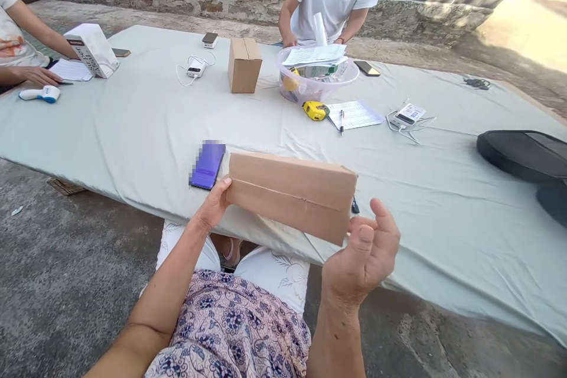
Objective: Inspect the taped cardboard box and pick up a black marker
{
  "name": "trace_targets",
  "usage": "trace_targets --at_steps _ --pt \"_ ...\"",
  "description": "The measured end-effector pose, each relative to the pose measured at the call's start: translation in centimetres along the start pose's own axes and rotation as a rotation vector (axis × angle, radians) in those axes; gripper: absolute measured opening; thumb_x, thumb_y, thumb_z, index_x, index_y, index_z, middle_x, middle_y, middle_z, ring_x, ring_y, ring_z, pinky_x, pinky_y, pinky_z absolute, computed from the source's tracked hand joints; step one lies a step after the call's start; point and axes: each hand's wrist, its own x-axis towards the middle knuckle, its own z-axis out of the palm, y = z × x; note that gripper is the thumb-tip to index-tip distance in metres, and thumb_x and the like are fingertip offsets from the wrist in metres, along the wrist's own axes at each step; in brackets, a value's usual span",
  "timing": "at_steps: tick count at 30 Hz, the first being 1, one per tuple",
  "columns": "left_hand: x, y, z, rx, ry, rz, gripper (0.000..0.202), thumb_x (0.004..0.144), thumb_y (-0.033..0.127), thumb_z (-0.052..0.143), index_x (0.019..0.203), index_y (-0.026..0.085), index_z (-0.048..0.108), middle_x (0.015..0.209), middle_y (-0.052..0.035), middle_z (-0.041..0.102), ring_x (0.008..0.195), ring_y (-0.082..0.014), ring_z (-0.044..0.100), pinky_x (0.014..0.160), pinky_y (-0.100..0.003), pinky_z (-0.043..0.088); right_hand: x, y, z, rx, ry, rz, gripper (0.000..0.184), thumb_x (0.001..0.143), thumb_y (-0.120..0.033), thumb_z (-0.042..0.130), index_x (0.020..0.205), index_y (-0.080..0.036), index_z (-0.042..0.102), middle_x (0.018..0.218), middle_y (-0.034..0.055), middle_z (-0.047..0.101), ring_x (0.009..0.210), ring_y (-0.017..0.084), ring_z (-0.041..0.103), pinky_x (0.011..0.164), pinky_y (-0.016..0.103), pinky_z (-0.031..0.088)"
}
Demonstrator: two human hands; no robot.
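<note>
A long brown cardboard box [287, 195] is tilted above the near edge of the table, a seam running along its side facing me. My left hand [218, 198] is closed on its left end, thumb on the near face and the other fingers mostly hidden behind. At the opposite end is my right hand [365, 248], palm up with fingers apart; one fingertip reaches the box's right edge, and I cannot tell whether it bears any weight. A phone with a purple screen [208, 164] lies left of the box. Part of a small dark object [355, 207] shows behind the right end.
Across the cloth-covered table [146, 124] stand a smaller carton [245, 66], a plastic basin [319, 85], a yellow tape measure [315, 110], a pen on paper [357, 113] and cabled white devices. Black round-edged equipment [527, 153] sits right. Two people are at the table's far and left sides.
</note>
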Motion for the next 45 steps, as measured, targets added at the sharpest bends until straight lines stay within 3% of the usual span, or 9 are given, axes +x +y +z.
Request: trace_targets --at_steps 5,11,17,21,25,30,33,38,45 --pt "0.1 0.4 -0.4 0.028 -0.013 0.017 0.046 0.079 0.05 0.066 0.115 0.021 0.072 0.122 -0.0078 0.076 0.114 -0.0294 0.067 0.079 -0.033 0.052 -0.4 0.8 -0.1 -0.093 -0.068 0.072 0.054 0.101 -0.059 0.048 0.129 -0.017 0.07 0.088 0.0064 0.06 0.083 0.022 0.057 0.077 0.037 0.047" --pt "0.3 0.3 -0.8 0.028 0.05 0.051 0.041 0.072 0.033 0.067 0.111 0.025 0.067 0.114 -0.0033 0.073 0.104 -0.0223 0.065 0.08 -0.031 0.049 -0.3 1.8 -0.2 -0.11 -0.178 0.092 0.06 0.098 -0.065 0.049 0.132 -0.017 0.064 0.094 0.0071 0.062 0.092 0.024 0.06 0.087 0.041 0.049" --pt "0.2 -0.2 -0.3 0.046 0.017 0.066 0.044 0.063 0.024 0.072 0.106 0.023 0.065 0.104 -0.0019 0.072 0.103 -0.0224 0.062 0.086 -0.032 0.045 0.4 1.9 -0.1 -0.185 -0.129 0.155 0.058 0.096 -0.07 0.047 0.119 -0.018 0.061 0.107 0.0105 0.063 0.097 0.024 0.06 0.085 0.039 0.05" --pt "-0.2 -0.2 0.0 0.07 -0.012 0.078 0.05 0.067 0.043 0.08 0.11 0.022 0.064 0.114 -0.0053 0.071 0.113 -0.0265 0.061 0.091 -0.035 0.044 0.4 1.8 -0.1 -0.185 -0.119 0.219 0.048 0.097 -0.061 0.05 0.116 -0.019 0.061 0.103 0.0073 0.064 0.091 0.021 0.06 0.081 0.037 0.05" --pt "-0.2 -0.2 0.0 0.102 0.011 0.095 0.053 0.079 0.064 0.073 0.109 0.022 0.063 0.122 -0.007 0.068 0.119 -0.0279 0.059 0.097 -0.037 0.043 0.2 2.0 0.0 -0.118 -0.116 0.243 0.04 0.095 -0.051 0.054 0.119 -0.02 0.063 0.111 0.0081 0.067 0.099 0.021 0.064 0.086 0.037 0.052" --pt "0.1 -0.5 -0.1 0.144 0.03 0.09 0.038 0.08 0.045 0.071 0.109 0.021 0.066 0.122 -0.0059 0.07 0.124 -0.0279 0.056 0.103 -0.038 0.041 0.1 2.1 0.2 -0.035 -0.094 0.185 0.032 0.094 -0.04 0.058 0.119 -0.02 0.066 0.119 0.0092 0.071 0.113 0.024 0.067 0.099 0.044 0.053" --pt "0.2 -0.7 0.0 0.153 0.007 0.063 0.043 0.08 0.038 0.067 0.12 0.022 0.067 0.128 -0.0064 0.069 0.126 -0.0282 0.057 0.101 -0.038 0.044 0.0 2.2 0.4 0.069 -0.095 0.113 0.028 0.093 -0.033 0.062 0.117 -0.021 0.068 0.127 0.0099 0.071 0.123 0.026 0.067 0.109 0.051 0.05" --pt "0.2 -0.6 -0.1 0.177 0.03 0.027 0.056 0.078 0.038 0.069 0.133 0.028 0.062 0.132 -0.0056 0.067 0.121 -0.0261 0.059 0.091 -0.036 0.048 0.0 2.2 0.6 0.19 -0.147 0.085 0.02 0.092 -0.024 0.066 0.111 -0.023 0.069 0.137 0.0096 0.069 0.138 0.028 0.06 0.118 0.059 0.043" --pt "-0.1 -0.5 -0.2 0.196 0.045 0.027 0.057 0.075 0.046 0.076 0.127 0.026 0.067 0.129 -0.0073 0.069 0.124 -0.0279 0.056 0.092 -0.035 0.044 0.1 2.3 0.6 0.18 -0.195 0.082 0.016 0.093 -0.023 0.066 0.109 -0.021 0.066 0.14 0.0132 0.067 0.139 0.028 0.059 0.117 0.062 0.043"
